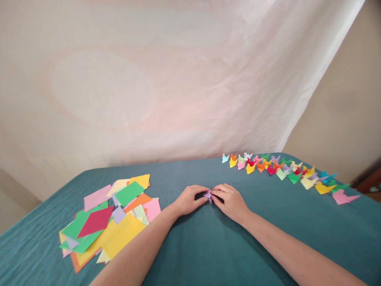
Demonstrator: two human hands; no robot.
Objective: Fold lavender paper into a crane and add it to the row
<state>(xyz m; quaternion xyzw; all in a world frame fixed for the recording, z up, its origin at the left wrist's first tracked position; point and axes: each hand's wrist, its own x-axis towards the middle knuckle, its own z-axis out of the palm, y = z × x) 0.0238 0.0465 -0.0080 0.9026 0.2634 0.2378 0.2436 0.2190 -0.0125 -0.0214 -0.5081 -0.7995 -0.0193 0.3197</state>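
Note:
A small folded piece of purple paper (208, 195) is held between my two hands, just above the middle of the table. My left hand (191, 198) pinches its left side between thumb and fingers. From the other side, my right hand (229, 201) grips its right edge in the same manner. The fingertips cover part of the paper, so its full shape is hard to make out.
On the left lies a loose pile of coloured paper sheets (125, 234). Several rows of folded paper birds (308, 182) stand at the back right. A dark green cloth (190, 254) covers the table, and a pale sheet (190, 91) hangs behind it.

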